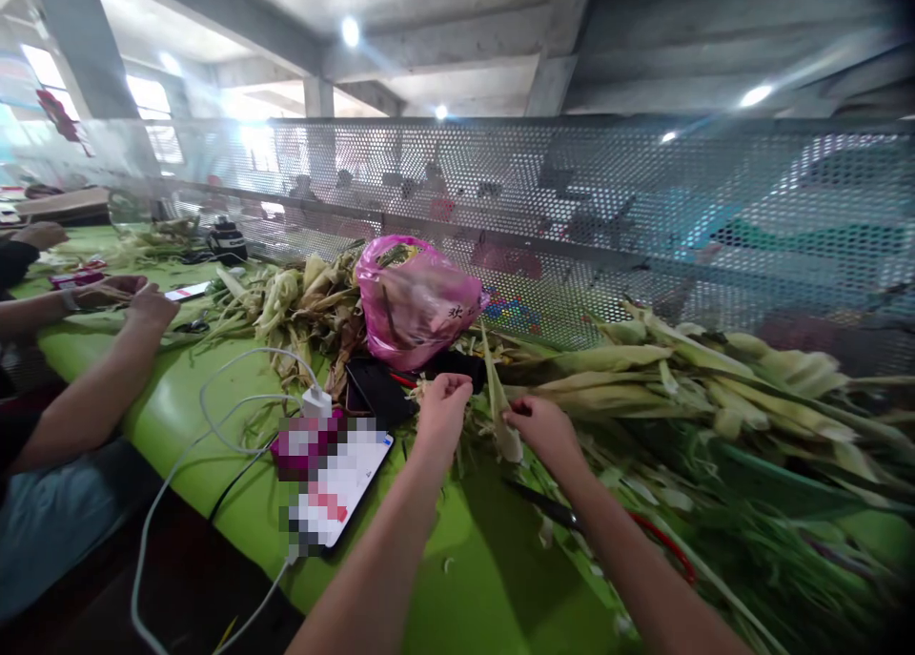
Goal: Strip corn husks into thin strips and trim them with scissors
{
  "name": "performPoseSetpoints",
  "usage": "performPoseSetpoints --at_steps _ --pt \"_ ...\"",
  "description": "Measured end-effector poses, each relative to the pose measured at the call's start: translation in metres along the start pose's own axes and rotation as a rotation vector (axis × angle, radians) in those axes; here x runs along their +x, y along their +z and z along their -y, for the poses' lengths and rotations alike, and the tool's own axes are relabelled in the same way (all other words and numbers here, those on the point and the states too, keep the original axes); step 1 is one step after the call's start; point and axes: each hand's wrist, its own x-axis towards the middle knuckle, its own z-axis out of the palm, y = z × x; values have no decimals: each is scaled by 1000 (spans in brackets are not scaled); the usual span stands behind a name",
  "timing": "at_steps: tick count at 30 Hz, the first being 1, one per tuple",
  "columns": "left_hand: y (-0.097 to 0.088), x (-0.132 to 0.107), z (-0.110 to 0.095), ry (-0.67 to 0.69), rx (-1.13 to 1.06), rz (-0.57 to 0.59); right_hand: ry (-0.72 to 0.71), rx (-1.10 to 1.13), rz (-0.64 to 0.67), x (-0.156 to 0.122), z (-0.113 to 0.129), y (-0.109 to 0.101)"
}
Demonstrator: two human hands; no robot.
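A pale green corn husk (495,398) stands upright in front of me, its tip pointing up. My right hand (547,434) has its fingers closed on the husk's right edge, near the lower end. To the left of it, my left hand (447,402) is closed with the fingertips pressed together; what it may hold is too small to make out. Below my right forearm lies a pair of scissors (663,543) with red handles, partly covered by the arm. Husk scraps (521,460) are scattered on the green table (493,541) around my hands.
A pink plastic bag (421,307) stands behind my hands, with corn husk piles (715,369) to its right and left. A lit phone (350,488) on a white cable, a charger (316,403) and a dark case (382,393) lie leftward. Another person's hands (135,297) are far left. Perforated metal panels (457,178) border the table.
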Motion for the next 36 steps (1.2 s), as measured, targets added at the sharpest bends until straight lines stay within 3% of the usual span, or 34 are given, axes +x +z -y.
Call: performPoseSetpoints --at_steps 7,9,14,19,27,36 --pt "34 -27 20 6 24 366 -85 60 -121 -41 -1 -49" --pt "40 -34 21 -1 26 392 -92 147 -85 -55 -4 -57" --pt "41 -44 15 -82 -76 467 41 651 56 -79 -9 -68" --pt "43 -48 16 -76 -36 524 96 762 111 -86 -21 -68" --pt "44 -49 23 -106 2 501 176 868 140 -91 -28 -64" --pt "40 -50 9 -278 -409 322 152 858 -54 -85 -34 -67"
